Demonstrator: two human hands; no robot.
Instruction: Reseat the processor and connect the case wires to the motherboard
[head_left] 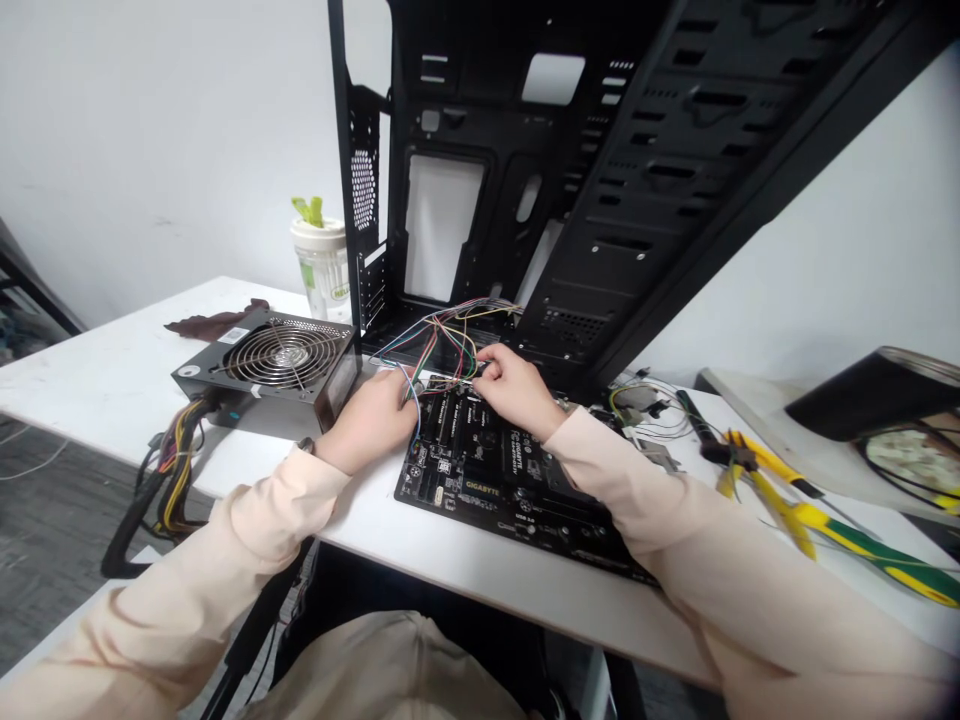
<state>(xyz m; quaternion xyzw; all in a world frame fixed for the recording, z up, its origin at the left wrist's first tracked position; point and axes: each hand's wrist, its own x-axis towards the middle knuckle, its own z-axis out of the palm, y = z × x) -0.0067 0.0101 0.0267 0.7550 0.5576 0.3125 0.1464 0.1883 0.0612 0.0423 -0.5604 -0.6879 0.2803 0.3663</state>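
A black Gigabyte motherboard [487, 488] lies on the white table in front of me. Thin coloured wires [442, 322] loop from the computer case over the board's far edge. My left hand [379, 415] is closed on some of these wires at the board's left far corner. Over the far edge, my right hand [514, 388] pinches at the wires near the board, its thumb and index finger together. What sits between those fingertips is too small to make out. Behind both hands stands the open black computer case [506, 170].
To the left, a power supply [281, 370] has a cable bundle [176, 470] hanging over the table edge. A lidded cup [322, 265] and brown cloth [214, 322] are behind it. Yellow-handled pliers [757, 475], a green-yellow screwdriver [877, 555] and loose wires [652, 405] lie at right.
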